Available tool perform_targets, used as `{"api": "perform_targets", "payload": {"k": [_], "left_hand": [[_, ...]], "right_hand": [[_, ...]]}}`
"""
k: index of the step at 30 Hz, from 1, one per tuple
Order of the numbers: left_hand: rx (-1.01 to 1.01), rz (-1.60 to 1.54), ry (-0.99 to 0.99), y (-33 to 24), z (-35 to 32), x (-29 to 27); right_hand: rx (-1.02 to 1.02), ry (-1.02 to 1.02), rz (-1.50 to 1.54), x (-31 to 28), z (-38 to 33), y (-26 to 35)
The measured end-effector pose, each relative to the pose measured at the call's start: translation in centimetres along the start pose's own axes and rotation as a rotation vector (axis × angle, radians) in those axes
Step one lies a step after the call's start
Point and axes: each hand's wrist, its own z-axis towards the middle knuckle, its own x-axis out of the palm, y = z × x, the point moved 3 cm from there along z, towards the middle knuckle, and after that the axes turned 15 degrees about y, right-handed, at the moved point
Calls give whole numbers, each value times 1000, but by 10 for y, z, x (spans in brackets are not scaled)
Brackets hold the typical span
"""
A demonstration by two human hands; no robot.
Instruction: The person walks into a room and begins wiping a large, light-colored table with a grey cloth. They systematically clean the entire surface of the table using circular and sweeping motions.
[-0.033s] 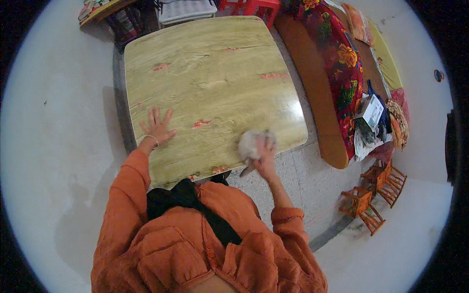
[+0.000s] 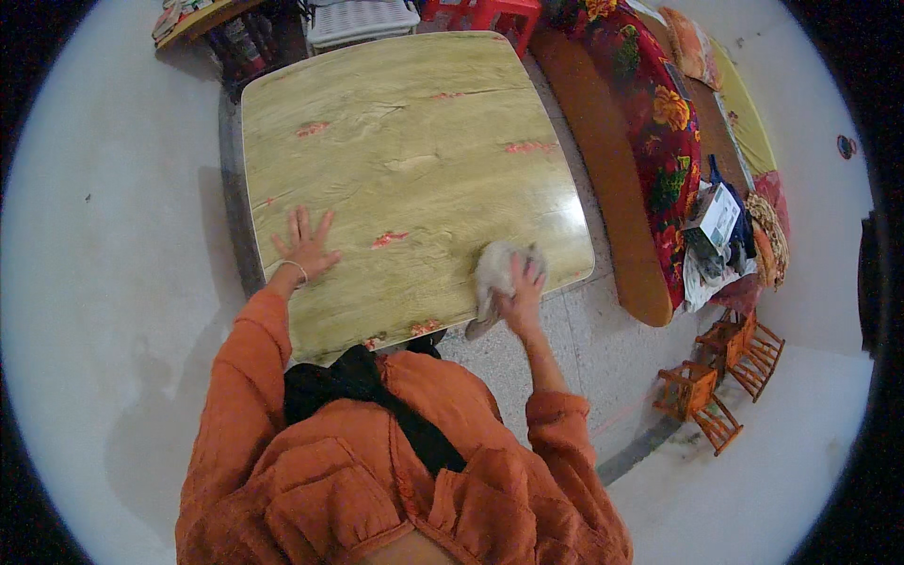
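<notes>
My left hand (image 2: 307, 249) lies flat on the left part of the light wood-patterned table (image 2: 395, 132), fingers spread, a pale bracelet at its wrist. Near the table's right front corner my right hand (image 2: 524, 294) presses a crumpled greyish-white cloth (image 2: 496, 266) against the top. Its fingers rest over the cloth and partly hide it. One end of the cloth droops past the near edge. Red patches mark the tabletop, which looks glossy on the right.
A white slatted seat (image 2: 363, 21) and a red plastic stool (image 2: 504, 17) stand behind the table. To the right is a bed or bench with a red floral blanket (image 2: 664, 141) and a white box (image 2: 714, 218). Small wooden chairs (image 2: 690, 386) stand at lower right.
My right hand has slid the cloth a little to the right and slightly away from me. The left hand stays in place.
</notes>
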Motion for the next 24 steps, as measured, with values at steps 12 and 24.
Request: {"api": "perform_targets", "payload": {"k": [12,24], "left_hand": [[-6,15,-9,-6,0,-3],[9,25,6,-4,5,2]], "right_hand": [[-251,316,-215,56,5,93],[196,-140,-217,-6,99,3]]}}
